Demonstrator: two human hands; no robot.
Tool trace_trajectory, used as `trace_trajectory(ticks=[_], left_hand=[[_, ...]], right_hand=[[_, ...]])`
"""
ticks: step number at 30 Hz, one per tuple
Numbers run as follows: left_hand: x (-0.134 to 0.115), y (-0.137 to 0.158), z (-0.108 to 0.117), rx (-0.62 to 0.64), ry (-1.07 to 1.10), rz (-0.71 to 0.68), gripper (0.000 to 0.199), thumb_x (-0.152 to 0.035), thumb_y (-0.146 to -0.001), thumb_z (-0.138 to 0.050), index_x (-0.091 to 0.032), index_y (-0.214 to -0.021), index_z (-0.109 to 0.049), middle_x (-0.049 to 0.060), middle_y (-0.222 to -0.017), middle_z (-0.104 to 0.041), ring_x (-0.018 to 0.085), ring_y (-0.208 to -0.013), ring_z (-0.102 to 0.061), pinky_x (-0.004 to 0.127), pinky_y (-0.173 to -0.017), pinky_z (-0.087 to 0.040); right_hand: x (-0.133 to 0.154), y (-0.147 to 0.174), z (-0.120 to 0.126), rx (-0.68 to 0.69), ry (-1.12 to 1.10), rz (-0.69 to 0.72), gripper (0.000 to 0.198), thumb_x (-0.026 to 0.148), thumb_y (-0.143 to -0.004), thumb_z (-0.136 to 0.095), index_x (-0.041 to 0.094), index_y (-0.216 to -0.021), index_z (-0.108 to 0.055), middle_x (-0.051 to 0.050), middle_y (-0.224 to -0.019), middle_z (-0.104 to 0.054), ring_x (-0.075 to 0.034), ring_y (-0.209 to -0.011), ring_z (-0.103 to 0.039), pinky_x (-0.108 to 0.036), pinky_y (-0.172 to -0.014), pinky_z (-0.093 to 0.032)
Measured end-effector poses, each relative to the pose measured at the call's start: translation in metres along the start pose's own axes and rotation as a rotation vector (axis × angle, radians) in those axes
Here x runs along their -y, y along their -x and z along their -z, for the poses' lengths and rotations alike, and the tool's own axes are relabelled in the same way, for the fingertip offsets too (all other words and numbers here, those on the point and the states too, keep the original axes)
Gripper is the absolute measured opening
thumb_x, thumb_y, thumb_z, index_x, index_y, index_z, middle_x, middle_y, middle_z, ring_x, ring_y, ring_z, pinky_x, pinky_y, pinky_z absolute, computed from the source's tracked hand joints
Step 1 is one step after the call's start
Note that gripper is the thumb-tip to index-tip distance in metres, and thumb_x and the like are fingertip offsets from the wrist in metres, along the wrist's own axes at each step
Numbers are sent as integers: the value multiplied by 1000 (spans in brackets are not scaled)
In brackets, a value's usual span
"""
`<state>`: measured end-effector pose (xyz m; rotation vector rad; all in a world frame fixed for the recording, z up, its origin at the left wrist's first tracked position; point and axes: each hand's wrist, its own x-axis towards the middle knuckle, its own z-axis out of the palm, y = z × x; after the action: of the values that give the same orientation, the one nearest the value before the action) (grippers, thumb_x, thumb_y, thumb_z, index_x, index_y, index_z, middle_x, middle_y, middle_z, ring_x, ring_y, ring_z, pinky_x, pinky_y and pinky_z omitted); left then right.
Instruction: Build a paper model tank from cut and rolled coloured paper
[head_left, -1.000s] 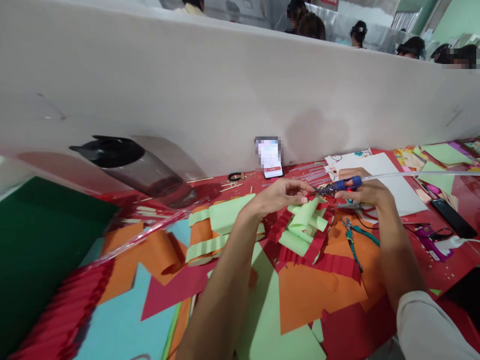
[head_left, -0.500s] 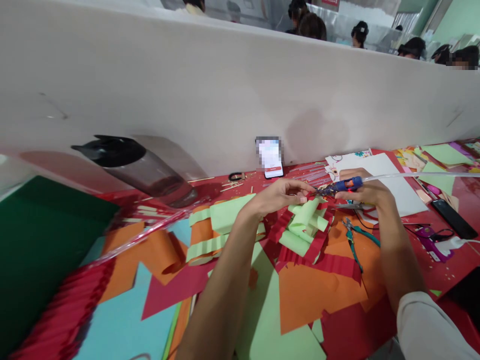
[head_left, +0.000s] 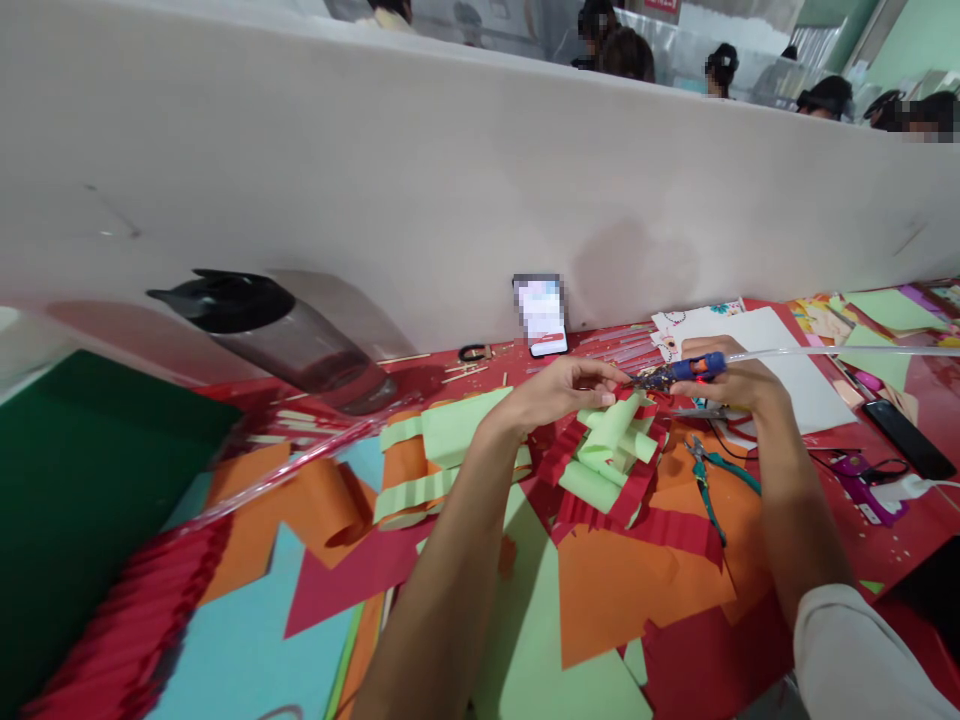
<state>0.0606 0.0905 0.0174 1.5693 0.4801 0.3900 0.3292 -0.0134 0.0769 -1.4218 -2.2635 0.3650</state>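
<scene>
The left hand (head_left: 559,390) reaches to the top of a green-and-red paper piece (head_left: 609,430), its thumb and fingertips drawn together in a narrow grip that seems to pinch the red upper edge, though the fingertips are small and crowded here. The right hand (head_left: 741,385) has its grip wrapped around a blue glue gun (head_left: 691,367), whose nozzle points left, close to the left fingertips; a clear glue stick (head_left: 832,350) runs out of the back toward the right.

The paper piece sits between the two forearms, over loose sheets on the red desk (head_left: 926,380). Just right of it lie pliers (head_left: 705,480) with teal handles, and in front of it an orange sheet (head_left: 645,600). Left of it, partly behind the left forearm, is a green-and-orange paper piece (head_left: 405,460). A lit phone (head_left: 547,325) leans against the white partition (head_left: 375,200), and a dark-lidded bottle (head_left: 292,345) stands farther left.
</scene>
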Motion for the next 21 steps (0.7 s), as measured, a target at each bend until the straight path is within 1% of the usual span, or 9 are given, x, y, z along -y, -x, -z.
trace_trajectory(ticks=[4,9,14,21], left_hand=[[-1,-1,0,-10,0,5,39,-33,-74,-86,-16,-108,-79,1,-84,-68,12,-76,-58,25,-70,-47],[-2,0,-1,-10,0,6,38,-33,-73,-87,-16,-107,-79,1,-83,-69,11,-76,-59,24,-70,-47],[-3,1,-1,-12,0,9,39,-32,-74,-87,-16,-109,-79,1,-82,-68,11,-75,-59,25,-71,-48],[1,0,1,-7,-5,-1,39,-34,-74,-87,-17,-108,-78,1,-83,-69,11,-76,-59,25,-71,-48]], right_hand=[[2,-2,-1,27,3,-30,49,58,-95,-63,23,-66,-44,1,-70,-49,-16,-64,-46,-31,-64,-34],[4,-2,0,46,11,-10,53,63,-94,-61,23,-66,-42,1,-68,-49,-17,-65,-45,-32,-65,-35],[1,0,1,10,16,-65,51,61,-93,-63,23,-66,-42,1,-70,-50,-17,-65,-47,-32,-65,-35],[3,-2,0,36,14,-61,51,61,-93,-62,22,-66,-45,1,-70,-49,-16,-64,-46,-31,-64,-36]])
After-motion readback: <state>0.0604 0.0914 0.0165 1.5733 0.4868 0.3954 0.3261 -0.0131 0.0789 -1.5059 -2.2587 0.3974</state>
